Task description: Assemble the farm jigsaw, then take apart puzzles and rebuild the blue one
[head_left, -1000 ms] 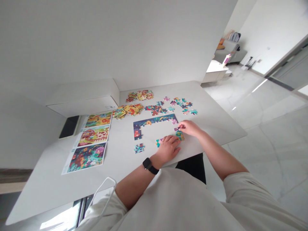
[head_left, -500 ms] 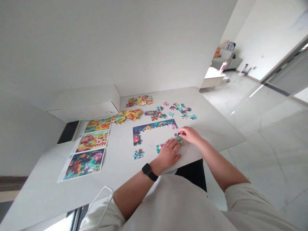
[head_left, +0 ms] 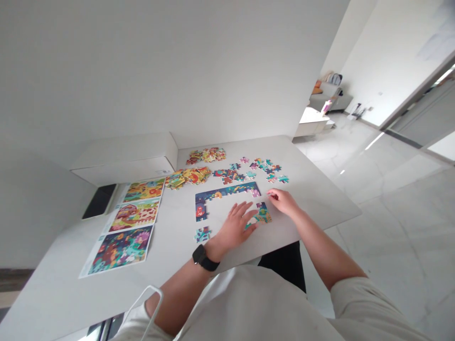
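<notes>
My left hand lies with its fingers spread over the table, partly covering a joined puzzle section near the front edge. To the right, my right hand rests beside the upper end of that section, thumb and fingertips close together; whether a piece is between them is too small to tell. Behind my left hand an L-shaped strip of joined dark blue border pieces runs along the back and left, separate from the front section. A loose teal piece sits just below the strip's left end.
Loose pieces lie behind the strip, with more at the right. Two yellow-orange piles are at the back left. Picture sheets, a dark phone-like object and a white box are at the left of the table.
My left hand has slid left and its fingers have spread, uncovering part of the front section. My right hand has come slightly away from that section's top. The camera view has shifted a little.
</notes>
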Available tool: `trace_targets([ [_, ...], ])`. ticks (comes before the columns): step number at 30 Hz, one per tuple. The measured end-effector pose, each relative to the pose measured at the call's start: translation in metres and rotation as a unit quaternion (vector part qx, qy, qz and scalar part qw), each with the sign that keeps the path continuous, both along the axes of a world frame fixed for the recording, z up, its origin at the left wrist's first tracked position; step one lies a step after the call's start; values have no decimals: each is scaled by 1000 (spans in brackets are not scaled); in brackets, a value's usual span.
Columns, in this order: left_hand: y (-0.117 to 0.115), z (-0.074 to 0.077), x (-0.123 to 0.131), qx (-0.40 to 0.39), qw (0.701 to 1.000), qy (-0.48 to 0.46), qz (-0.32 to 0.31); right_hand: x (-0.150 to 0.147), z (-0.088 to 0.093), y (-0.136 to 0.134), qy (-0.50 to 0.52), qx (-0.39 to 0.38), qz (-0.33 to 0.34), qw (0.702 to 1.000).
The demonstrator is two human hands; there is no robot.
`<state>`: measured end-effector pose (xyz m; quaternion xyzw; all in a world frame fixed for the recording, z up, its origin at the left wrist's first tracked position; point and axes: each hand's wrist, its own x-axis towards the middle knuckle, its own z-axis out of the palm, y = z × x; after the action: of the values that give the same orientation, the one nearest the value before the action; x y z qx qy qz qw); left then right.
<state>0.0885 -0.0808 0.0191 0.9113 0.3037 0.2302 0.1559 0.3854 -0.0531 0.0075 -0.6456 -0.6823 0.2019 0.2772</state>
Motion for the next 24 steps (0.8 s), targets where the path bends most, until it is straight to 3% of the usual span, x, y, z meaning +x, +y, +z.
trace_targets([
  [3, 35, 19, -46, 12, 995, -63, 82, 8, -10, 1, 9, 35, -68, 997],
  [6, 70, 23, -104, -20, 972, -106, 210, 10, -22, 1, 20, 57, -107, 992],
  [9, 92, 9, -153, -100, 912, -155, 365, 9, -27, 1, 22, 64, -112, 991],
  [12, 99, -14, -178, -140, 840, -234, 469, 8, -28, 1, 16, 59, -112, 992],
  [15, 100, -29, -182, -167, 816, -268, 485, 9, -28, 0, 12, 58, -114, 992],
  [20, 101, -29, -177, -165, 850, -201, 459, 9, -30, 0, 9, 62, -115, 991],
  [24, 101, -25, -177, -165, 857, -171, 458, 14, -25, 7, 6, 37, -104, 994],
])
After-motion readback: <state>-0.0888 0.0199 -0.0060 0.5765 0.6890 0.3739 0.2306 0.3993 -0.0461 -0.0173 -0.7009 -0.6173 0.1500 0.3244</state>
